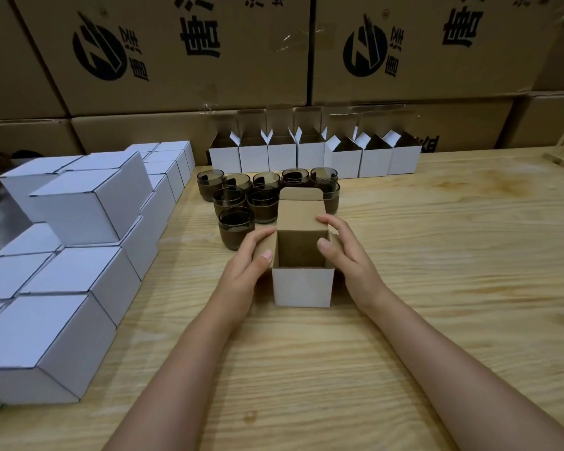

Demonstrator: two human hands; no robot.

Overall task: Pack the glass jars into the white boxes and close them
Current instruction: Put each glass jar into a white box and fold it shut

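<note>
Held both sides: left grip (251, 255), right grip (342, 252) pinch top edges of open white box (303, 288) on counter (437, 288). Box likely light, thin card, easily dented. Just beyond, glass jars (235, 227): probably fragile, slippery; grasp round body.

A small white cardboard box with a brown inside (302, 289) stands upright, top open, its rounded tuck lid raised at the far side. Just behind it and to its left, squat smoky-brown glass jars (236, 227) stand clustered, mouths up. Farther behind it, a row of open white boxes (315, 157) stands side by side, flaps up. Well to its left, closed white cube boxes (75, 278) sit stacked in layers.
</note>
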